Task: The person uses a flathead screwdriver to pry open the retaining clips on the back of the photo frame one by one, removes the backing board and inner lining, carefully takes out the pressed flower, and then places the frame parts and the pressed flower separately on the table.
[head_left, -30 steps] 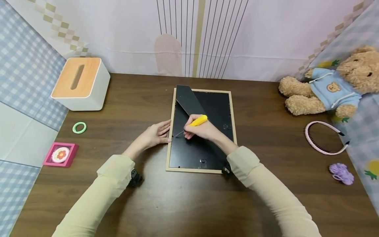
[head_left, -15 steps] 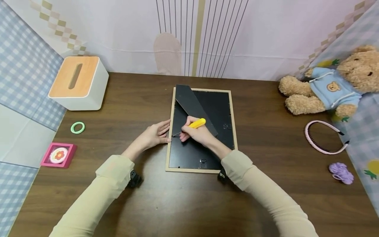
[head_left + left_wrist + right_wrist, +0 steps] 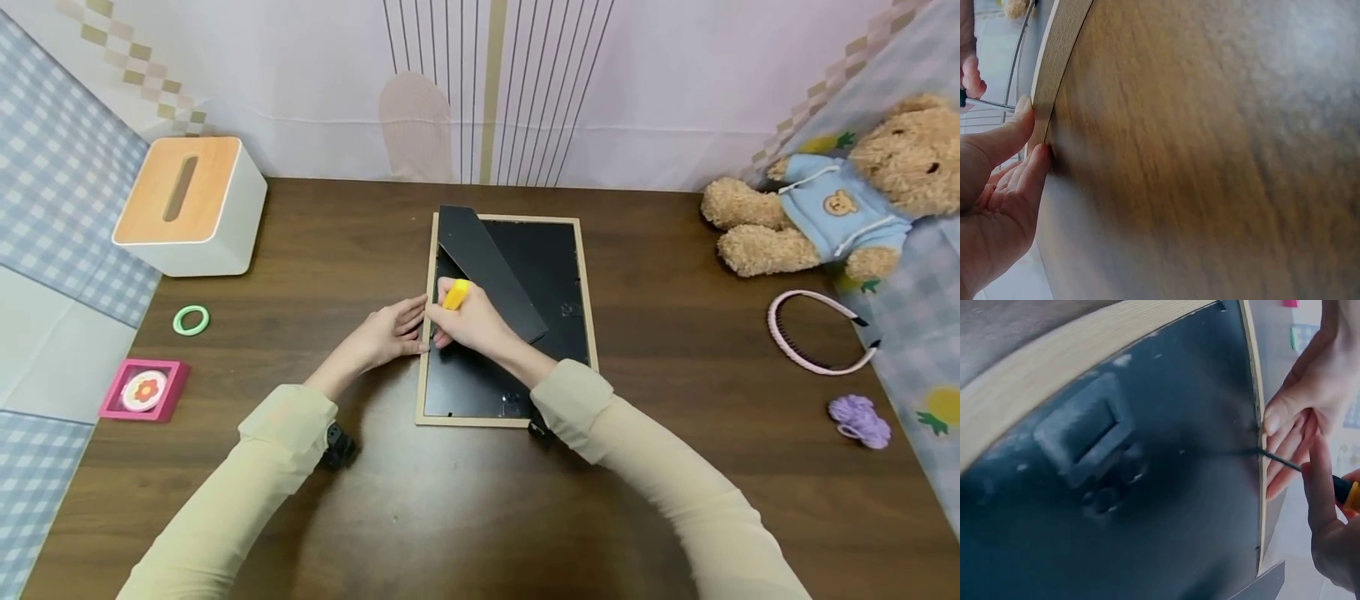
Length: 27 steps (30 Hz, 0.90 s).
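A picture frame (image 3: 468, 422) with a light wooden rim and a black back lies face down on the table. Its black stand (image 3: 491, 267) slants across the back. My right hand (image 3: 476, 323) grips a screwdriver (image 3: 455, 294) by its yellow handle. In the right wrist view the thin screwdriver shaft (image 3: 1282, 461) reaches the inner side of the frame's left rim. My left hand (image 3: 384, 335) rests its straight fingers against that rim from outside. The left wrist view shows the left thumb (image 3: 1019, 122) on the rim's upper edge and the fingers lower along its side.
A tissue box (image 3: 187, 208), a green ring (image 3: 191, 331) and a pink box (image 3: 176, 392) with a flower disc stand left. On the right are a teddy bear (image 3: 832, 204), a pink headband (image 3: 783, 342) and a purple yarn bundle (image 3: 860, 421). A hanging cloth (image 3: 315, 83) closes the back.
My right hand has moved left toward the rim, tilting the screwdriver handle more upright. The left hand has stayed at the frame's left edge. The head view has shifted slightly.
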Available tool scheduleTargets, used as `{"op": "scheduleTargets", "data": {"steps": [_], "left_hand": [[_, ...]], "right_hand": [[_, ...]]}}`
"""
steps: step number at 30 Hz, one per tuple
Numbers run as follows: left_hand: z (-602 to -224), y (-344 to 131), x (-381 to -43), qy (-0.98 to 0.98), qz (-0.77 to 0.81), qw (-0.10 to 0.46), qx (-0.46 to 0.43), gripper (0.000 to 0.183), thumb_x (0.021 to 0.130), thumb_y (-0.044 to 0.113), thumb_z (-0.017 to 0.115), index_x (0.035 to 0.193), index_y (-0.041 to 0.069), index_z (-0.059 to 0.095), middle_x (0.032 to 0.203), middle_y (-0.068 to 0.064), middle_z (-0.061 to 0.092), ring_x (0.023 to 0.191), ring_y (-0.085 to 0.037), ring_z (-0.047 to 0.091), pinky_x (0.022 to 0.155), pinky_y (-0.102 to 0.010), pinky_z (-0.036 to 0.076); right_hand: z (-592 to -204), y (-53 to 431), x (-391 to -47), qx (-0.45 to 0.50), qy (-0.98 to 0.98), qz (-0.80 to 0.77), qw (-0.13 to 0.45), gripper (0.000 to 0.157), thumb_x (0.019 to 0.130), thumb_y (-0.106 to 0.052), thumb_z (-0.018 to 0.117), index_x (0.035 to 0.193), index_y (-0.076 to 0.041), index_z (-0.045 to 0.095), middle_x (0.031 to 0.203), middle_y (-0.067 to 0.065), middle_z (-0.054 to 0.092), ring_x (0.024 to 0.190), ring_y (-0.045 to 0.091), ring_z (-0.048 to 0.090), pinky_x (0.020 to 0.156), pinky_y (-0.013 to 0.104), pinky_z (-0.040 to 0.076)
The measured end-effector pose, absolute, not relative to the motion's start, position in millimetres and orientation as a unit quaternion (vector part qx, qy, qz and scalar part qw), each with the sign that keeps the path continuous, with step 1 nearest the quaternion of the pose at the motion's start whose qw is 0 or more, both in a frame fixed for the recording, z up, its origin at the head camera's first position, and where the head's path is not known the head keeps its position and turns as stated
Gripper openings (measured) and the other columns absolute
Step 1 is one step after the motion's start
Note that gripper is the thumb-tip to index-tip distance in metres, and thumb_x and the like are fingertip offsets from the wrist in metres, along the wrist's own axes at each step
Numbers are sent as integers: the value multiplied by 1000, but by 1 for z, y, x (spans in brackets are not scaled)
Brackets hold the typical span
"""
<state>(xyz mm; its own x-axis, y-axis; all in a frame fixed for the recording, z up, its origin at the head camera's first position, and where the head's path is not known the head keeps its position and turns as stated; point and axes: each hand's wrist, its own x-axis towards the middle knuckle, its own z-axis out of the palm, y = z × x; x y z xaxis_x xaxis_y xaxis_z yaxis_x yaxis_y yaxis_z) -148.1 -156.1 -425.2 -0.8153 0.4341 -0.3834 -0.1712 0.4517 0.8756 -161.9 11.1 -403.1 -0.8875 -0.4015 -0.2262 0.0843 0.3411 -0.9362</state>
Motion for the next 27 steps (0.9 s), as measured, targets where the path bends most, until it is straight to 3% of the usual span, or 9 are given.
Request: {"op": "scheduleTargets", "data": {"steps": [5, 11, 16, 19, 23, 27], "left_hand": [[-426, -154, -149, 823, 487, 280, 85, 77, 84, -1, 64, 146, -4, 20, 144, -27, 31, 130, -36, 40, 102, -39, 43], [-426, -153, -150, 851, 443, 266, 89, 74, 84, 3, 66, 144, -3, 25, 139, -28, 39, 124, -35, 48, 99, -38, 46], [-425, -159, -147, 874, 413, 242, 79, 67, 82, 7, 69, 139, -4, 36, 132, -25, 50, 117, -33, 56, 97, -39, 49], [-426, -161, -146, 850, 456, 254, 71, 69, 82, 2, 67, 141, -4, 32, 138, -25, 44, 125, -33, 48, 101, -39, 45], [-429, -158, -147, 788, 540, 288, 64, 77, 83, -9, 61, 146, -6, 17, 150, -25, 22, 138, -34, 28, 107, -39, 36], [-429, -155, -147, 771, 563, 293, 62, 78, 83, -11, 60, 146, -6, 15, 152, -22, 17, 140, -33, 24, 110, -39, 32]], "right_hand": [[-400, 6, -161, -125, 814, -526, 212, 19, 87, -8, 53, 70, -9, 44, 70, 19, 62, 44, 11, 61, 52, 36, 57], [-396, 0, -161, -151, 844, -477, 194, 19, 88, -9, 54, 73, -10, 42, 56, 8, 57, 45, 19, 62, 44, 22, 50], [-393, -10, -162, -196, 871, -417, 170, 11, 86, -11, 56, 79, -7, 49, 60, 3, 52, 50, 17, 57, 48, 16, 44], [-396, -6, -165, -187, 847, -455, 200, 13, 86, -10, 55, 76, -7, 48, 61, 5, 54, 49, 12, 56, 51, 23, 52], [-403, 13, -170, -112, 781, -571, 227, 17, 86, -4, 54, 72, -5, 44, 56, 9, 58, 42, 13, 60, 53, 41, 57], [-404, 27, -171, -83, 757, -613, 210, 17, 86, -2, 53, 72, -5, 44, 54, 8, 60, 42, 13, 61, 53, 43, 57]]}}
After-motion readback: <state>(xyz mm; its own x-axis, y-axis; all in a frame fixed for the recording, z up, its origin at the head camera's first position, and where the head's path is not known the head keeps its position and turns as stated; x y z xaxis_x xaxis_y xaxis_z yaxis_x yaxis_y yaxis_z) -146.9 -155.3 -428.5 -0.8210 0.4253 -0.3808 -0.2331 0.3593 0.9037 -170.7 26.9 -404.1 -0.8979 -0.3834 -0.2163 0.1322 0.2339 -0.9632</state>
